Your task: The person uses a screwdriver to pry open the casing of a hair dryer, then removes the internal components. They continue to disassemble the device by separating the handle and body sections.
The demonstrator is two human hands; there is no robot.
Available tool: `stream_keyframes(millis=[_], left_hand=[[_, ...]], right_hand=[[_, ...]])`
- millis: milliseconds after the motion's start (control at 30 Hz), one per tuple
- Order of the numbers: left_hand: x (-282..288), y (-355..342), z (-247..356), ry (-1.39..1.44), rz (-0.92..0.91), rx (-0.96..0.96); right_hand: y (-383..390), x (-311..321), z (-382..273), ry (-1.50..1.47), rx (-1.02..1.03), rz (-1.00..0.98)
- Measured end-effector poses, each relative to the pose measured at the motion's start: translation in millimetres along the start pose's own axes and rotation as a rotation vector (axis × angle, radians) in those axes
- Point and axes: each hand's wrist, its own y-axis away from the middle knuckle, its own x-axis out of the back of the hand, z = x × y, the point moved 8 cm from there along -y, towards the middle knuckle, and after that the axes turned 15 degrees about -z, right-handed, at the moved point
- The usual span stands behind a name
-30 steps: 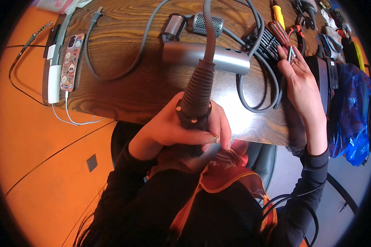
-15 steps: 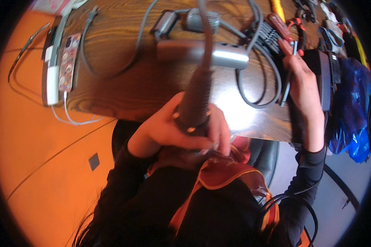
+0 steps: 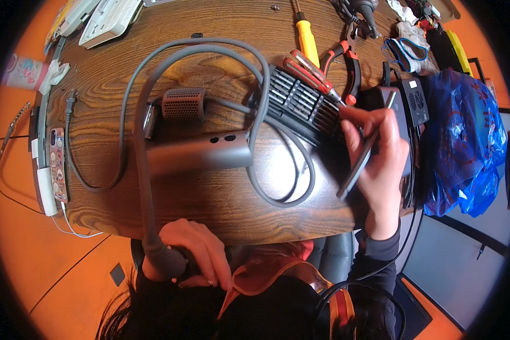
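Black slotted case (image 3: 292, 93): clear-red screwdriver (image 3: 309, 71) on it, yellow-handled screwdriver (image 3: 307, 44) just above, red/black pliers (image 3: 354, 73) upper right, dark grey pen-shaped tool (image 3: 364, 161) lower right. Left of the case: metallic grey tube (image 3: 201, 154), grey cylinder (image 3: 184, 103) dotted with dark holes, pinkish-brown phone case (image 3: 58, 164) in cartoon-sticker pattern; dark grey ribbed cable guard (image 3: 164, 258) lower left. Table (image 3: 124, 207) under the case dark brown, wavy grain; bag (image 3: 464, 141) right of it blue.
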Motion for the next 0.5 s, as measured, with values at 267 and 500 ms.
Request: stream_keyframes(millis=[267, 500], left_hand=[[-5, 1, -3, 0.037, -0.108, -0.081], [-6, -2, 0, -0.019, -0.111, -0.121]], right_hand=[[1, -14, -3, 0.166, 0.062, -0.104], [8, -10, 0, 0.147, -0.106, -0.099]])
